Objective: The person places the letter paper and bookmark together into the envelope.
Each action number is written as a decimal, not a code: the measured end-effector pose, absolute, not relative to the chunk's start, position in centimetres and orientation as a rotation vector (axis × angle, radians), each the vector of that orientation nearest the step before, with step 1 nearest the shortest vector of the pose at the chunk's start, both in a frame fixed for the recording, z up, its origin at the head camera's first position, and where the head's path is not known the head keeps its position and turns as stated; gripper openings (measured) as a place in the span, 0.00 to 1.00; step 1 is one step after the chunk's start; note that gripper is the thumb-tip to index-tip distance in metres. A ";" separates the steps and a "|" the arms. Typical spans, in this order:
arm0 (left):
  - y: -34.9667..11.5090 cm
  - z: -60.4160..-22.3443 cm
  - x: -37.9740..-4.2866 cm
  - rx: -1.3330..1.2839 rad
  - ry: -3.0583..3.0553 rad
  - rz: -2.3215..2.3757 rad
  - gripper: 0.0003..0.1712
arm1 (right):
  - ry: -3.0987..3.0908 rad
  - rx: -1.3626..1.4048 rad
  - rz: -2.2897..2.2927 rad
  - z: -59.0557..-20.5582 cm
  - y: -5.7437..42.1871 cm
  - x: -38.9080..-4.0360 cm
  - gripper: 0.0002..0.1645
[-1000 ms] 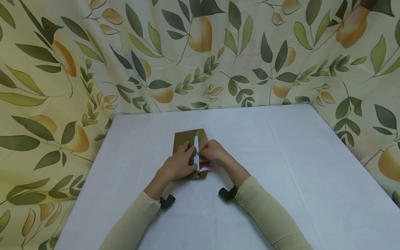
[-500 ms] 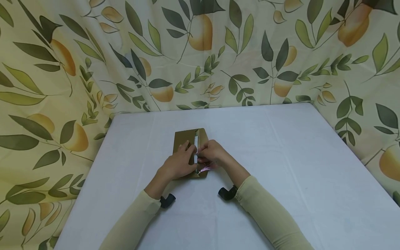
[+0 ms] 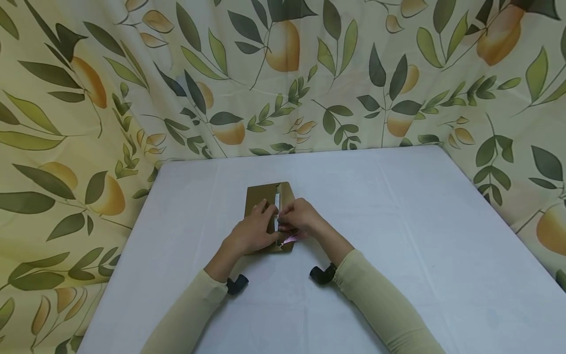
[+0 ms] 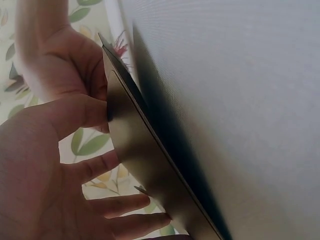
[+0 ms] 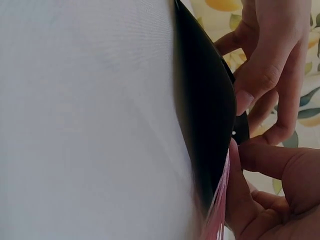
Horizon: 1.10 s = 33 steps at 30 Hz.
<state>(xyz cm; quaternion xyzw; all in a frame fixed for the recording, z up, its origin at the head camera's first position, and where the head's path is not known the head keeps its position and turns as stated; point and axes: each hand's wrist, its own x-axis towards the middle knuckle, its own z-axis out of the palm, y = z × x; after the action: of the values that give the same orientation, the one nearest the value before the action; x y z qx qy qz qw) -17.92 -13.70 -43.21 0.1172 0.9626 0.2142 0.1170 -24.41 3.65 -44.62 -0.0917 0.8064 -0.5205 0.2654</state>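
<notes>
A brown paper sleeve, like a flat envelope or folder, lies on the table with a narrow white strip showing along its opening. My left hand rests on its left part, fingers spread and fairly straight, fingertips touching the paper. At the opening's right side, my right hand has thumb and forefinger pinched together near the left fingertips. From that pinch hangs a pink tassel, which also shows below the right hand in the head view. Whatever the tassel is fastened to is mostly hidden by the fingers.
A white cloth covers the table around the sleeve. Behind it hangs a curtain printed with leaves and fruit. Black wrist devices sit at both sleeve cuffs.
Less of the white strip and the pink tassel shows now than a second ago. Both hands stay nearly in place, with small finger movements at the opening.
</notes>
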 end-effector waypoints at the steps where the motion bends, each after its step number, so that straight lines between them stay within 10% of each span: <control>1: -13.7 -43.2 -17.9 0.339 2.818 0.625 0.30 | 2.183 -0.246 -1.405 -44.6 3.7 -24.5 0.04; 33: -13.3 -43.6 -17.9 0.326 2.837 0.531 0.40 | 2.427 -0.297 -1.239 -43.0 5.9 -25.4 0.14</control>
<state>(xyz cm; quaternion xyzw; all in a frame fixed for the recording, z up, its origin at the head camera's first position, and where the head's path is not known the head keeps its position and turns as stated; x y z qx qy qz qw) -17.93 -13.27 -43.56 0.1113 0.9699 0.1816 0.1180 -25.39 5.92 -42.95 -0.1062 0.8676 -0.4430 0.1991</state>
